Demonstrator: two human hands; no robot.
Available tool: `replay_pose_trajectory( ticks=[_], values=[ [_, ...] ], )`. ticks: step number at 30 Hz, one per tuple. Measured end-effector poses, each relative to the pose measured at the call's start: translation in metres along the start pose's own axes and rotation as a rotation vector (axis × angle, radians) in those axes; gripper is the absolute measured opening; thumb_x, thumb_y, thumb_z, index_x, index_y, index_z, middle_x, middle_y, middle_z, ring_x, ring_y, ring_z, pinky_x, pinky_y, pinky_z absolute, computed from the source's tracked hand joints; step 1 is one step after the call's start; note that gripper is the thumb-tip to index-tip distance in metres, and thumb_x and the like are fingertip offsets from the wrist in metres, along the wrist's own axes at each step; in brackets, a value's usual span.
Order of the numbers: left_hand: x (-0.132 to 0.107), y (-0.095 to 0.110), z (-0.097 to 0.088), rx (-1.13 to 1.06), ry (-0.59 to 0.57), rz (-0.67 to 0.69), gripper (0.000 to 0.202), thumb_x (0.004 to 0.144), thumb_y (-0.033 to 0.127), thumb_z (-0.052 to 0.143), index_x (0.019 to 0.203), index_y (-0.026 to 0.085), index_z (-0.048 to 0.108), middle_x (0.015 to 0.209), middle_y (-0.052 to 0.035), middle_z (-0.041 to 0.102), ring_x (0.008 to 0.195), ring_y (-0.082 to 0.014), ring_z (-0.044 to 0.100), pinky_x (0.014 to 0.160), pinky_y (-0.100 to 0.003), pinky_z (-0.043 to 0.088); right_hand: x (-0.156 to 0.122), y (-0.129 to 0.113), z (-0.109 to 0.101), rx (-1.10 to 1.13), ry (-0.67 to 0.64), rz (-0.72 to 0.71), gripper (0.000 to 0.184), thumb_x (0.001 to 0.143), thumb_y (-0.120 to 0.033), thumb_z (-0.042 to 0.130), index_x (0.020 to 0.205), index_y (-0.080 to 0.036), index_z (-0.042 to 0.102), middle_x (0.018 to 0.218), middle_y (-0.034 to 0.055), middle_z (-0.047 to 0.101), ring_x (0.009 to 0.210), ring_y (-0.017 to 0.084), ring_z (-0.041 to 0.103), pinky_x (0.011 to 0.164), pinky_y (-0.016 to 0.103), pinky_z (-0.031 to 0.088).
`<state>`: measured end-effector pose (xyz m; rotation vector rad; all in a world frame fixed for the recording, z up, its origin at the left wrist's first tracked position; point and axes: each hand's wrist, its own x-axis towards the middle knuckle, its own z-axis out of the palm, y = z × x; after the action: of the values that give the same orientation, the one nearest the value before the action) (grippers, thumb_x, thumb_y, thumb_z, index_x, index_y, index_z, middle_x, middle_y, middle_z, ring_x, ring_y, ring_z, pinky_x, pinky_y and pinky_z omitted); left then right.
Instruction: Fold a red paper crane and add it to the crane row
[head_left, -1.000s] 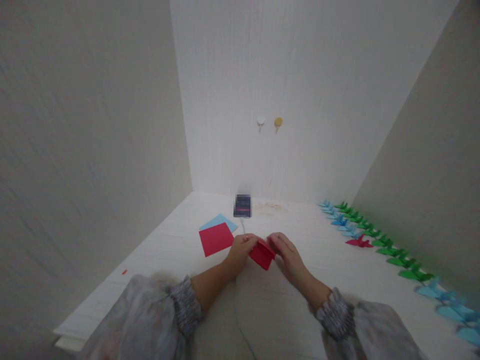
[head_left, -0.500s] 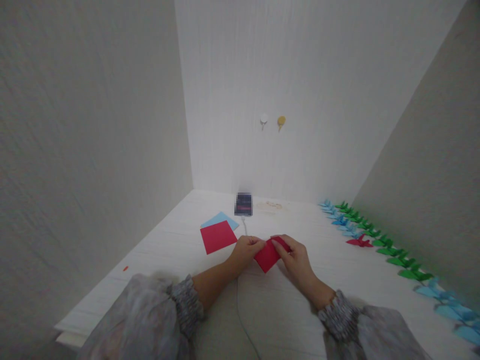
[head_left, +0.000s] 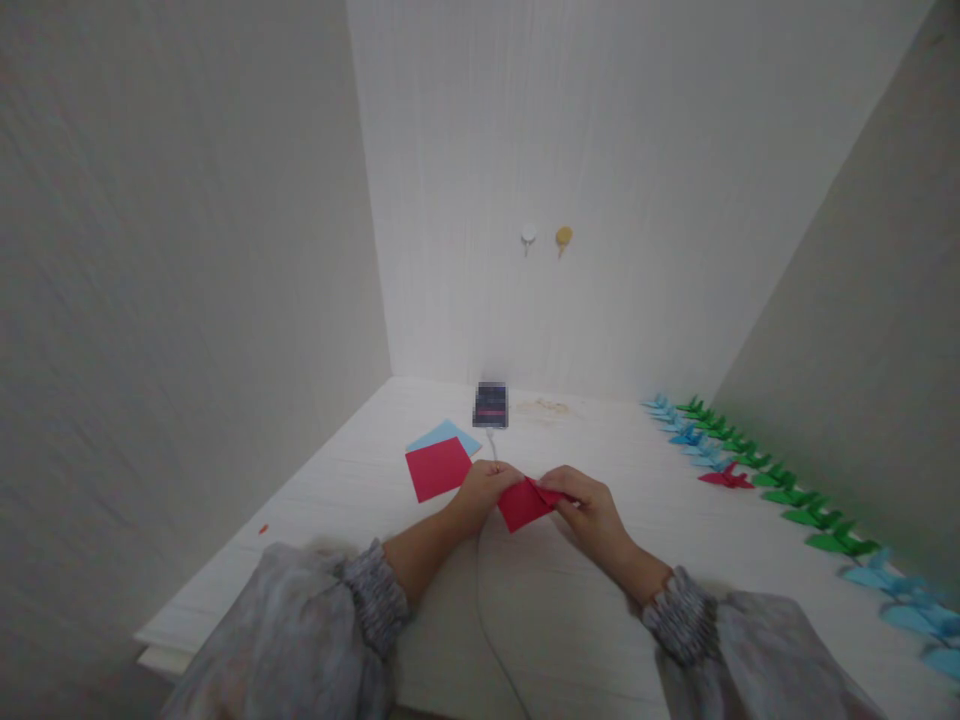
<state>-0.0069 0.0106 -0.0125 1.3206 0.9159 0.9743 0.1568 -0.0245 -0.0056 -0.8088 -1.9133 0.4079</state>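
Both my hands hold a folded red paper (head_left: pixel 523 504) just above the white table (head_left: pixel 660 560). My left hand (head_left: pixel 484 488) pinches its left edge, fingers curled. My right hand (head_left: pixel 586 502) pinches its right corner, where a small flap sticks up. A flat red sheet (head_left: pixel 437 468) lies on a light blue sheet (head_left: pixel 444 437) just left of my left hand.
A phone (head_left: pixel 491 405) stands at the back wall, its white cable (head_left: pixel 487 600) running toward me under my hands. A row of folded green, blue and one red paper cranes (head_left: pixel 757 480) lines the right wall. Two hooks (head_left: pixel 546 237) are on the back wall. A red scrap (head_left: pixel 263 528) lies at left.
The red paper has been pressed flatter and lower between my hands, and my right hand has moved onto its right corner. The view has shifted slightly.
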Motion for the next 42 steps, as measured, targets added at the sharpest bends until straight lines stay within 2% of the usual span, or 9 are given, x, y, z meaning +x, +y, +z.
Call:
replay_pose_trajectory(
  ticks=[7,11,17,22,25,27,30,36,42],
  values=[
    [-0.004,-0.003,0.001,-0.163,-0.024,-0.009,0.017,0.063,0.026,0.052,0.053,0.012,0.05,0.047,0.0033,0.043,0.044,-0.0062,0.035,0.045,-0.02,0.025,-0.001,0.002,-0.001,-0.068,-0.036,-0.129,0.029,0.077,-0.011,0.045,0.096,-0.025,0.061,0.087,0.0052,0.058,0.08,0.015,0.054,0.067,0.029,0.046],
    [-0.006,-0.003,0.002,-0.213,-0.045,0.008,0.017,0.063,0.025,0.054,0.052,0.012,0.05,0.047,0.0031,0.042,0.044,-0.0057,0.035,0.045,-0.02,0.025,-0.001,0.002,-0.001,-0.06,-0.042,-0.125,0.031,0.077,-0.009,0.043,0.097,-0.025,0.06,0.088,0.0053,0.057,0.082,0.015,0.053,0.069,0.03,0.046],
    [-0.007,-0.001,0.002,-0.119,-0.047,-0.009,0.021,0.061,0.032,0.059,0.065,0.011,0.061,0.055,-0.0011,0.055,0.048,-0.0079,0.043,0.048,-0.021,0.031,0.0,-0.002,0.0,0.014,-0.032,-0.083,0.031,0.077,-0.009,0.042,0.094,-0.025,0.062,0.088,0.0052,0.056,0.083,0.015,0.053,0.071,0.03,0.044],
    [-0.005,-0.005,-0.001,-0.032,-0.004,0.017,0.027,0.06,0.037,0.061,0.065,0.011,0.062,0.055,-0.0016,0.058,0.048,-0.0084,0.046,0.048,-0.021,0.033,-0.001,-0.001,-0.001,0.197,-0.075,0.044,0.025,0.079,-0.019,0.043,0.093,-0.023,0.063,0.093,0.0059,0.057,0.088,0.018,0.053,0.076,0.032,0.042],
    [-0.005,-0.007,-0.002,0.04,0.025,0.054,0.027,0.061,0.038,0.06,0.067,0.011,0.062,0.056,-0.0018,0.059,0.048,-0.0085,0.048,0.048,-0.02,0.034,-0.003,0.006,0.003,0.349,-0.044,0.205,0.024,0.079,-0.027,0.043,0.091,-0.021,0.064,0.094,0.0061,0.059,0.09,0.019,0.053,0.081,0.033,0.04],
    [-0.005,-0.007,-0.002,0.1,0.038,0.084,0.027,0.062,0.038,0.059,0.068,0.011,0.063,0.057,-0.002,0.06,0.049,-0.0086,0.049,0.047,-0.02,0.034,-0.004,0.01,0.008,0.392,0.054,0.383,0.023,0.076,-0.03,0.048,0.093,-0.022,0.061,0.086,0.0041,0.063,0.082,0.017,0.056,0.075,0.03,0.043],
    [-0.006,-0.006,-0.001,0.171,0.048,0.089,0.027,0.062,0.037,0.059,0.068,0.012,0.063,0.057,-0.002,0.061,0.049,-0.0091,0.05,0.046,-0.019,0.035,-0.004,0.013,0.014,0.403,0.046,0.535,0.021,0.068,-0.032,0.059,0.083,-0.018,0.062,0.07,0.0018,0.063,0.065,0.015,0.058,0.061,0.027,0.045],
    [-0.006,-0.007,-0.001,0.18,0.03,0.092,0.028,0.062,0.038,0.059,0.068,0.011,0.061,0.06,-0.004,0.062,0.05,-0.0099,0.052,0.046,-0.02,0.037,-0.004,0.013,0.017,0.433,-0.012,0.616,0.022,0.067,-0.035,0.058,0.072,-0.014,0.062,0.055,0.0,0.061,0.05,0.012,0.055,0.051,0.025,0.044],
    [-0.006,-0.008,-0.001,0.148,0.002,0.121,0.026,0.066,0.037,0.055,0.069,0.012,0.061,0.061,-0.0025,0.061,0.051,-0.0093,0.05,0.049,-0.02,0.037,-0.005,0.017,0.017,0.437,0.033,0.596,0.02,0.065,-0.033,0.061,0.073,-0.015,0.062,0.06,0.0004,0.062,0.055,0.012,0.056,0.056,0.025,0.045]
  ],
)
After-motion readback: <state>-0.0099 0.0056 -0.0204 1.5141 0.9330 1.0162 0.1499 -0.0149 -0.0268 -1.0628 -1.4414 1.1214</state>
